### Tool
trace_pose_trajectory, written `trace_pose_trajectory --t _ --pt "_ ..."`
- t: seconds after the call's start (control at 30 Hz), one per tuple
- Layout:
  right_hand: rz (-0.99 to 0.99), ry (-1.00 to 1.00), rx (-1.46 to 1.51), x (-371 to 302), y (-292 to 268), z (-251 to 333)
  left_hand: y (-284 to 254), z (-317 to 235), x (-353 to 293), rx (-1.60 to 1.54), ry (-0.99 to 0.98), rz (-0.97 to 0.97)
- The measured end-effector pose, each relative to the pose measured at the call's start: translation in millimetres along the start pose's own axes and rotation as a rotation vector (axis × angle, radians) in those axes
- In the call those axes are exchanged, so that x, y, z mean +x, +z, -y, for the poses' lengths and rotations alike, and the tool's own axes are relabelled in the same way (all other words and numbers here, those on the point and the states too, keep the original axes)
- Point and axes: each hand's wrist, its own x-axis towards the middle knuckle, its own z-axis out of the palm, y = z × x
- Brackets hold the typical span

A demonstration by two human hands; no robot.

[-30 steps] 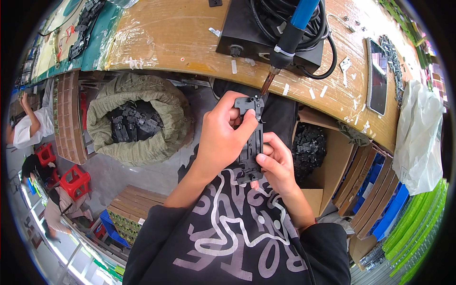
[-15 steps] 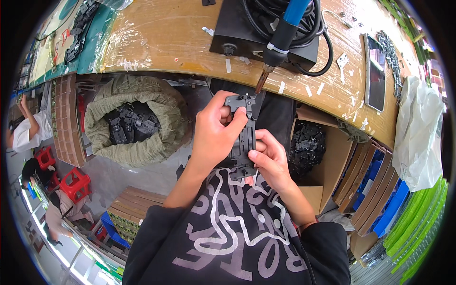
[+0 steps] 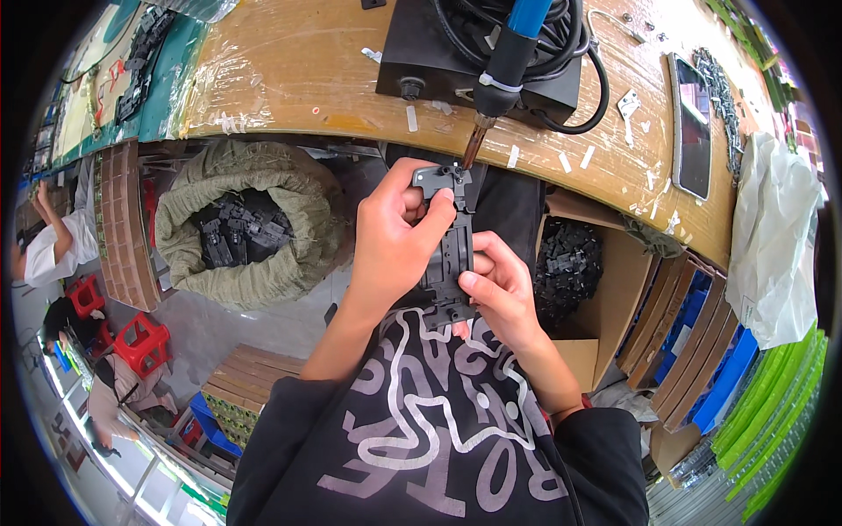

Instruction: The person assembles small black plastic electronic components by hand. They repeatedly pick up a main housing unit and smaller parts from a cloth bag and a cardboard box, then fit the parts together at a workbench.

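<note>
Above and beyond both hands, a curved wooden worktop (image 3: 298, 79) wrapped in clear film, carrying a black box-shaped soldering station (image 3: 438, 53) with coiled cable. To the left of the hands, an olive cloth sack (image 3: 237, 223) full of black plastic parts; to the right, an open brown cardboard box (image 3: 605, 289) with more of the same. Between the two, held up over the lap: a long black plastic frame part (image 3: 452, 254), long axis running away from the body, far end just under the worktop edge. Left hand (image 3: 395, 241) wrapped around the upper half, thumb and fingers pinching the top end. Right hand (image 3: 495, 294) closed on the lower end, fingers curled over the face. Slanting down from the station, a blue-handled soldering iron (image 3: 504, 61), its tip touching or nearly touching the part's far end (contact too small to tell). Left hand nearer that tip. Underside of the part hidden by palms.
</note>
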Motion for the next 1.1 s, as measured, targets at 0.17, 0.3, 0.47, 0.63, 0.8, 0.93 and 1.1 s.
trace_pose_trajectory --t 0.17,0.3,0.47,0.63,0.8,0.93,1.1 --pt "-0.029 -0.026 -0.058 0.2 -0.2 -1.1 0.6 -1.3 -0.1 -0.016 0.005 0.000" --pt "-0.028 -0.026 -0.057 0.0 0.8 -0.7 2.4 -3.4 -0.4 -0.063 -0.002 -0.029" --pt "-0.021 -0.014 -0.018 -0.7 5.4 3.3 1.8 -0.1 0.2 -0.094 0.008 -0.032" --pt "-0.017 -0.018 -0.008 -0.8 7.4 6.2 1.2 0.9 1.1 -0.098 0.000 -0.025" --pt "0.002 -0.012 0.004 -0.8 6.6 7.7 1.9 -0.2 0.9 -0.088 -0.003 -0.036" --pt "-0.005 -0.010 0.026 -0.6 7.0 7.7 4.0 -3.5 0.0 -0.053 -0.008 -0.053" --pt "-0.014 -0.006 0.024 0.0 6.4 7.2 3.7 -0.7 0.0 0.010 0.018 -0.063"
